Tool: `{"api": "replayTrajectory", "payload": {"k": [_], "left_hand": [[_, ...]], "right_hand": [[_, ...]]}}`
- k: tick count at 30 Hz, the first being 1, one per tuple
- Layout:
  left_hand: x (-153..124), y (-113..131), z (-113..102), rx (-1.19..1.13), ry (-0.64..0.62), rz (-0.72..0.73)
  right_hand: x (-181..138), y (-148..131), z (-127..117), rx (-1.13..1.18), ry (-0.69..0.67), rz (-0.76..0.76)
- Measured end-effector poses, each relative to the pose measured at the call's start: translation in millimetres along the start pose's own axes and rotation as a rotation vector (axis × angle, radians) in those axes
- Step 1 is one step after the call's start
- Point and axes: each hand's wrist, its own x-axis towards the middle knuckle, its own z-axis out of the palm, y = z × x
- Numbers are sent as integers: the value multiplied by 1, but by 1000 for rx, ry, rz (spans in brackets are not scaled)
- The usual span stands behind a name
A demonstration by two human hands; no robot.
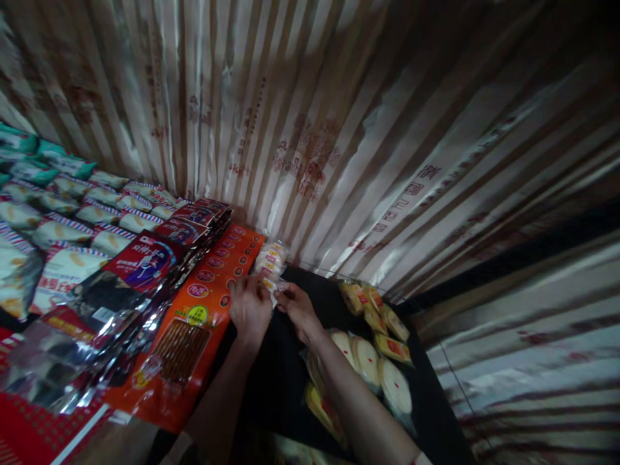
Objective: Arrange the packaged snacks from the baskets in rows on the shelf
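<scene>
My left hand [249,307] and my right hand [298,309] meet over a dark surface [276,381], and both pinch a small clear packet of pale snacks [271,284]. More small packets of the same kind [271,257] lie stacked just beyond my fingers, against the striped backdrop. The orange snack packs [194,323] lie immediately left of my left hand.
Rows of dark red packs [145,261], white and green packets [62,213] fill the left. Round pale cakes in clear wrap [372,368] and yellow packets [372,307] lie right of my right arm. A shiny striped curtain [339,129] forms the back.
</scene>
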Motion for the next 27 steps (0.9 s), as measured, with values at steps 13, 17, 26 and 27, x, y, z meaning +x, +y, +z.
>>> {"api": "replayTrajectory", "payload": {"k": [13,17,26,27], "left_hand": [[-2,-1,4,23,-58,-15],[-3,-2,6,52,-47,-7],[-4,-4,9,94,-76,33],[-4,-4,9,95,-81,31]], "right_hand": [[30,12,4,-454,93,-179],[31,8,4,-609,115,-212],[32,18,5,-526,93,-211],[32,19,5,-514,86,-211]]}}
